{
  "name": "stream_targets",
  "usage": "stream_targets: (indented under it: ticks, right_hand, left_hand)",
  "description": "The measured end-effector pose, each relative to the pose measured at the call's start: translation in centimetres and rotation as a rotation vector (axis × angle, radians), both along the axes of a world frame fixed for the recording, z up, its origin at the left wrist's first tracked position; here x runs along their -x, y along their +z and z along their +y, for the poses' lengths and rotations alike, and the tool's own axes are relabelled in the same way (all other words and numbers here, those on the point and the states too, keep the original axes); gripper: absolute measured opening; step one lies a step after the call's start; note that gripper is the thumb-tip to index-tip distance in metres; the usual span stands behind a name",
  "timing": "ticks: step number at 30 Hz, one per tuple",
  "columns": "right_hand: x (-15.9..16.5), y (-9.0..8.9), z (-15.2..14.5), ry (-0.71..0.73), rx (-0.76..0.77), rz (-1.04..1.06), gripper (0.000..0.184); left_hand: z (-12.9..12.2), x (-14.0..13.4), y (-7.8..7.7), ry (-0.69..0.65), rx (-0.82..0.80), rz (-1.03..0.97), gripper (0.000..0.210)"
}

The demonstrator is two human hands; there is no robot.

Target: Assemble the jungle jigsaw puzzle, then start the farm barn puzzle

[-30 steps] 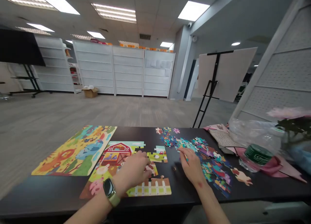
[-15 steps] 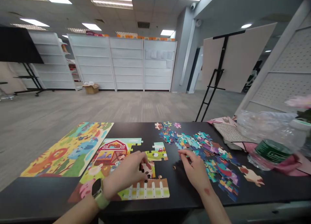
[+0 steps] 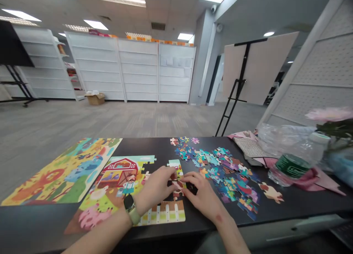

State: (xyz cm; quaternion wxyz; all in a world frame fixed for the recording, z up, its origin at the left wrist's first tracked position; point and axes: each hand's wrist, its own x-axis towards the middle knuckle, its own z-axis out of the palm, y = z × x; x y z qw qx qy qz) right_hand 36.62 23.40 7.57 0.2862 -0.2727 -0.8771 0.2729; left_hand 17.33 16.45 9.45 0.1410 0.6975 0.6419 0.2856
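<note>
My left hand (image 3: 157, 186), with a watch on its wrist, is over the farm puzzle (image 3: 106, 193), its thumb and finger pinched on a small jigsaw piece (image 3: 178, 186). From the other side my right hand (image 3: 200, 191) reaches the same piece with closed fingertips; they hide part of it. The farm puzzle shows a red barn, a farmer and a pink pig, and a gap is visible above my left hand. A strip with a white fence (image 3: 168, 211) lies just below the fingers. Loose puzzle pieces (image 3: 212, 159) are heaped to the right.
A yellow animal puzzle (image 3: 68, 169) lies on the left of the black table (image 3: 35, 219). On the right are an animal-shaped piece (image 3: 271, 192), a green-labelled bottle (image 3: 292, 166), folded cloth (image 3: 248, 149) and a pink flower (image 3: 329, 114). An easel board (image 3: 260, 68) stands behind.
My right hand has moved left from beside the loose pieces to meet my left hand at the puzzle's right side. The view has shifted slightly.
</note>
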Motion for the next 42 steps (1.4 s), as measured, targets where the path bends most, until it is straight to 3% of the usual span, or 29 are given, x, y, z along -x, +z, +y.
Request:
stream_targets:
  ticks: [3,6,14,21,27,33,42]
  right_hand:
    - [-0.1,-0.2,0.2,-0.010,-0.053,-0.053,0.018]
    - [0.1,-0.3,0.2,-0.029,-0.078,-0.091,0.020]
    - [0.2,0.1,-0.3,-0.042,-0.134,-0.124,0.016]
    - [0.2,0.6,-0.6,-0.039,-0.132,-0.162,0.018]
    - [0.1,0.5,-0.4,-0.010,-0.147,-0.162,0.032]
    - [-0.4,-0.8,0.8,-0.231,-0.003,-0.019,0.052]
    - [-0.4,-0.2,0.0,-0.179,-0.039,-0.089,0.042]
  left_hand:
    - [0.0,0.1,0.2,0.023,-0.044,0.171,0.012]
    - [-0.3,0.7,0.0,0.004,-0.021,0.203,0.016]
    - [-0.9,1.9,-0.2,-0.107,-0.004,0.151,0.026]
    - [-0.8,2.3,-0.3,-0.129,-0.016,0.118,0.015]
    - [-0.4,2.6,-0.6,-0.128,-0.042,0.118,0.017]
    - [0.8,2.8,-0.6,-0.112,-0.044,0.112,0.014]
    - [2.4,3.6,-1.0,-0.077,-0.060,0.119,0.012]
